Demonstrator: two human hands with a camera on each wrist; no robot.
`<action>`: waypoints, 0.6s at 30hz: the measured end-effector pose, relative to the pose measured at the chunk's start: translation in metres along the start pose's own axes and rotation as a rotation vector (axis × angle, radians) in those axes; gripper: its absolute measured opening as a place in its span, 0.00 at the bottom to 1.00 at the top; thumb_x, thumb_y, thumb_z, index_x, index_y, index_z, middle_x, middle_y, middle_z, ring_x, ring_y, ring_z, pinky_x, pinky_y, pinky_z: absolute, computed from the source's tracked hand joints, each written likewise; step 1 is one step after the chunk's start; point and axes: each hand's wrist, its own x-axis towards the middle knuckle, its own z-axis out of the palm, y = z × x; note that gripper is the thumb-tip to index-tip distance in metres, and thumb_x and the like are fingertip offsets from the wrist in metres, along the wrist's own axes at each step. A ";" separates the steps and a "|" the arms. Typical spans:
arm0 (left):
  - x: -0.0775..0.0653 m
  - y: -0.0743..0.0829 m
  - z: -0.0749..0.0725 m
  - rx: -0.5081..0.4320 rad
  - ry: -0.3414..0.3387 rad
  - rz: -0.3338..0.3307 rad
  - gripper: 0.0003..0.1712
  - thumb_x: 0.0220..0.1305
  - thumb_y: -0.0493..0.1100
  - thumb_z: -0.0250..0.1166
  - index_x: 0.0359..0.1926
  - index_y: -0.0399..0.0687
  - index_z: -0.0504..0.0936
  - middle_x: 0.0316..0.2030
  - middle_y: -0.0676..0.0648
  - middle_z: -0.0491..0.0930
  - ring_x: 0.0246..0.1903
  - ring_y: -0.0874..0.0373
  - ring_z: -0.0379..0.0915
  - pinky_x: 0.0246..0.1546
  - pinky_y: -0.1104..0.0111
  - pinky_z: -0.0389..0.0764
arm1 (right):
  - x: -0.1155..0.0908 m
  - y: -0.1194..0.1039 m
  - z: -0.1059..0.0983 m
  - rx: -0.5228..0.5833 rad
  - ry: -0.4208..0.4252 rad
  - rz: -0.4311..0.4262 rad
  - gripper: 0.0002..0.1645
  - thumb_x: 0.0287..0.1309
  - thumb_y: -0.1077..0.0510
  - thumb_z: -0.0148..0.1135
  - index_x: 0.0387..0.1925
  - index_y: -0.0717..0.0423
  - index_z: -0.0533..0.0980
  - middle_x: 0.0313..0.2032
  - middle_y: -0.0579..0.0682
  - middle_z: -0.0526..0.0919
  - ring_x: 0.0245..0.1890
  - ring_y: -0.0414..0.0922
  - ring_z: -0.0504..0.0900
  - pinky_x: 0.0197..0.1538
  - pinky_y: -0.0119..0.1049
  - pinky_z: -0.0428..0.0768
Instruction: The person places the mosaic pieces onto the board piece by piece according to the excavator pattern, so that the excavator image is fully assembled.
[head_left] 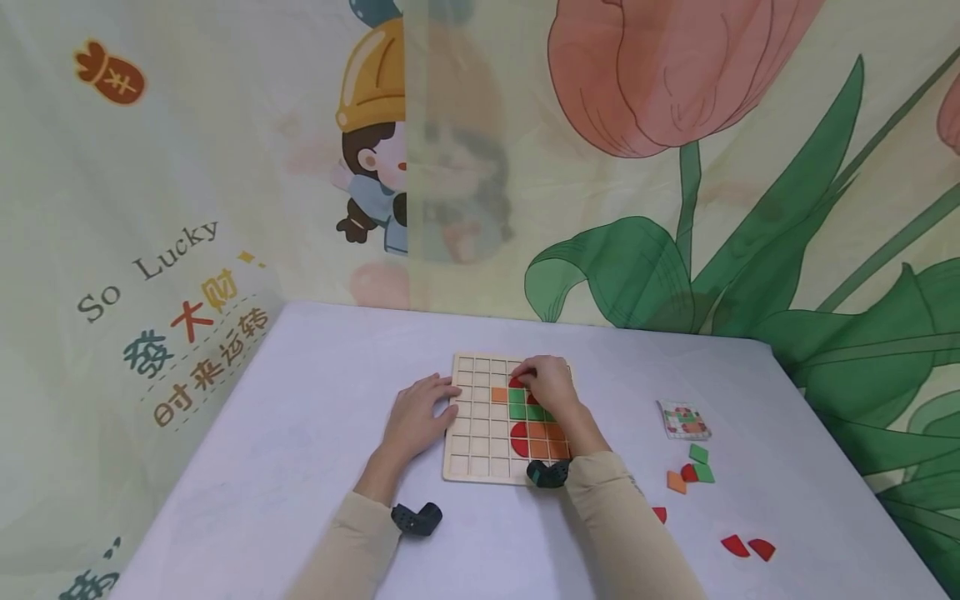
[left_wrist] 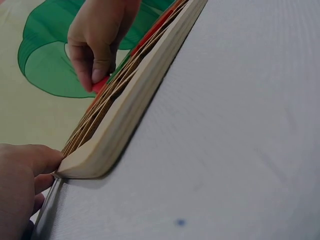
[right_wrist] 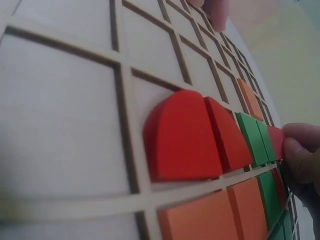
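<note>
1) The right hand (head_left: 551, 387) pinches a red piece (right_wrist: 275, 142) between thumb and fingers; that piece sits over the far right part of the grid board (head_left: 468, 448), right beside a green square (head_left: 517, 397)
2) The left hand (head_left: 416, 417) holds nothing, its fingers relaxed and resting on the board's left edge
3) The board lies on the counter (head_left: 300, 433), near the far edge and between the left and right edges; an orange square (head_left: 498, 395) sits left of the green ones, while two red rounded pieces (head_left: 519, 439) adjoin more orange squares (head_left: 537, 448) nearer the person
4) Toward the counter's right edge lie a picture card (head_left: 684, 420), loose green, red and orange pieces (head_left: 677, 482), and two red wedges (head_left: 762, 549), apart from the board
</note>
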 end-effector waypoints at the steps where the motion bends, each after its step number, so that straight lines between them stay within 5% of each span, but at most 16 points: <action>1: 0.000 -0.001 0.000 0.002 0.002 0.000 0.17 0.63 0.50 0.60 0.52 0.57 0.81 0.62 0.53 0.73 0.68 0.53 0.60 0.66 0.51 0.61 | 0.001 -0.001 0.001 0.001 -0.003 0.004 0.08 0.59 0.64 0.62 0.33 0.51 0.85 0.37 0.49 0.85 0.40 0.46 0.78 0.47 0.40 0.82; 7: -0.002 -0.001 0.002 -0.002 0.005 0.007 0.17 0.63 0.50 0.61 0.52 0.57 0.81 0.61 0.53 0.74 0.68 0.54 0.60 0.66 0.51 0.62 | 0.004 -0.001 0.003 0.015 -0.033 0.011 0.09 0.58 0.68 0.61 0.29 0.53 0.83 0.32 0.49 0.82 0.34 0.45 0.75 0.38 0.35 0.79; 18: -0.001 0.001 -0.002 0.002 0.011 0.024 0.17 0.63 0.50 0.61 0.52 0.55 0.81 0.62 0.51 0.74 0.68 0.52 0.60 0.65 0.50 0.62 | -0.002 0.000 -0.001 -0.016 -0.002 0.009 0.05 0.59 0.63 0.61 0.32 0.53 0.82 0.36 0.52 0.74 0.36 0.46 0.73 0.40 0.38 0.79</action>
